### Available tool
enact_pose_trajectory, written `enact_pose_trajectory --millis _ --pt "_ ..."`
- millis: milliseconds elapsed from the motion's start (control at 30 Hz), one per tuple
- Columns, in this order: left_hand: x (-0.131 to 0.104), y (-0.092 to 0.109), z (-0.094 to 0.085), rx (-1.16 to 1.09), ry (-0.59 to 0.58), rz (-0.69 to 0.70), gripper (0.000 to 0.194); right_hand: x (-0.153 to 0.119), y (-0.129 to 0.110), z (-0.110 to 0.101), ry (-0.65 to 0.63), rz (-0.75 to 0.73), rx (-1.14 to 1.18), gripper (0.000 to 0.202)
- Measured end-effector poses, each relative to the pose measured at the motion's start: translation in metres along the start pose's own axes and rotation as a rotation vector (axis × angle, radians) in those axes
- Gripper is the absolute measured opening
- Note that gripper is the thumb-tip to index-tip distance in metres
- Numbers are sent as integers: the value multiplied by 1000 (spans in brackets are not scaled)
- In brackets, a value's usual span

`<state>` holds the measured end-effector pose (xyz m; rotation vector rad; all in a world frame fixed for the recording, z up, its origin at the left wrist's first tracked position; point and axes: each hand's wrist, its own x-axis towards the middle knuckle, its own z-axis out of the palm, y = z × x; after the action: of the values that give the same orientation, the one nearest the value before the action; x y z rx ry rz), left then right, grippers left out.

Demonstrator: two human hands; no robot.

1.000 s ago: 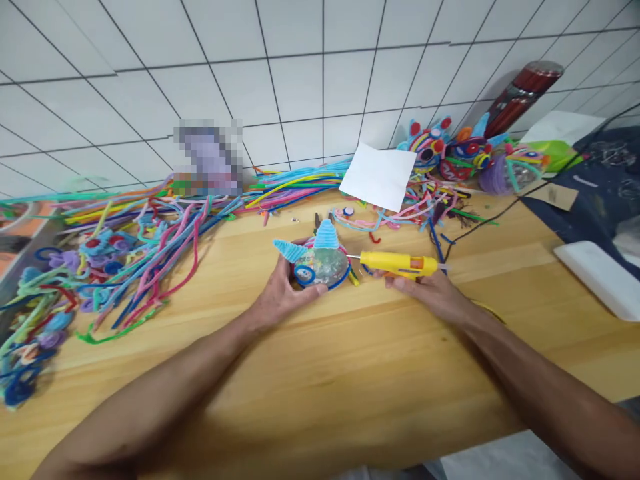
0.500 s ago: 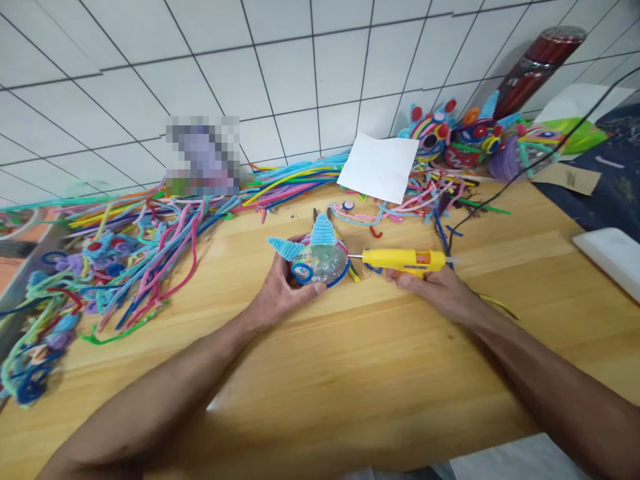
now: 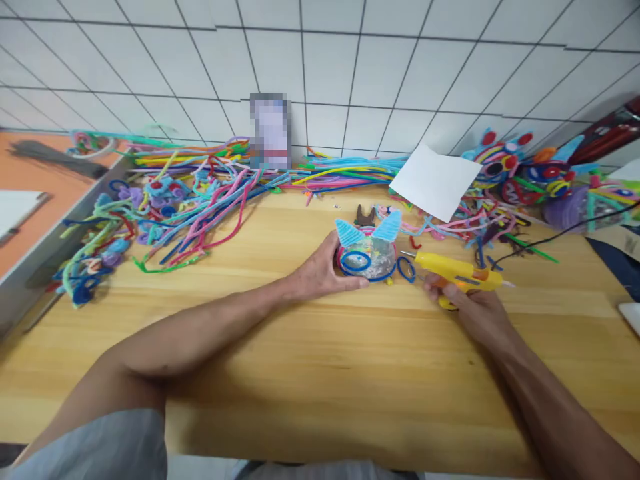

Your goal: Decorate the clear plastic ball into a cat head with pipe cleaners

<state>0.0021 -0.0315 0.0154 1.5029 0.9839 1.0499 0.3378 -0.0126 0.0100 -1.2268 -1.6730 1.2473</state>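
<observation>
My left hand (image 3: 331,268) is wrapped round the left side of a clear plastic craft head (image 3: 383,255) with two light-blue pipe-cleaner ears and a blue edging at its base. A blue pipe-cleaner loop (image 3: 356,261) lies on the left of its front. My right hand (image 3: 475,307) grips a yellow hot glue gun (image 3: 447,267), whose metal nozzle points left, a little apart from the craft head. Just below the nozzle is a second blue loop (image 3: 406,269); whether my right fingers touch it I cannot tell.
Behind the craft head are brown-handled pliers (image 3: 365,215) and a white paper sheet (image 3: 435,182). Pipe cleaners (image 3: 215,200) lie heaped at left and along the tiled wall. A phone (image 3: 273,130) leans there. Finished craft heads (image 3: 495,163) and a black cord (image 3: 545,237) are at right.
The view has swung, showing more of the left side. The glue gun's nozzle has drawn away from the craft head's right side, and the second blue loop now shows between them.
</observation>
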Motion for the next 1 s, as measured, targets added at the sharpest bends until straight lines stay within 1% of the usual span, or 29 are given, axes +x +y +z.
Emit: enact_pose_trajectory --millis 67,233,433,567,800,1000 --pt "1 -3 0 14 7 10 89 -1 1 -1 12 11 -2 49" --pt "1 -8 1 34 29 34 91 -2 2 -1 28 27 13 47" --pt "0 -2 0 37 22 9 90 0 -6 4 9 -7 -19 54" --pt "0 -1 0 9 34 6 91 -1 -12 6 2 -6 -27 54" --pt "-2 -3 0 28 40 -58 86 -2 -12 7 -5 24 -34 58" --pt "-3 3 1 17 26 -57 83 -1 -16 8 -16 2 -50 57"
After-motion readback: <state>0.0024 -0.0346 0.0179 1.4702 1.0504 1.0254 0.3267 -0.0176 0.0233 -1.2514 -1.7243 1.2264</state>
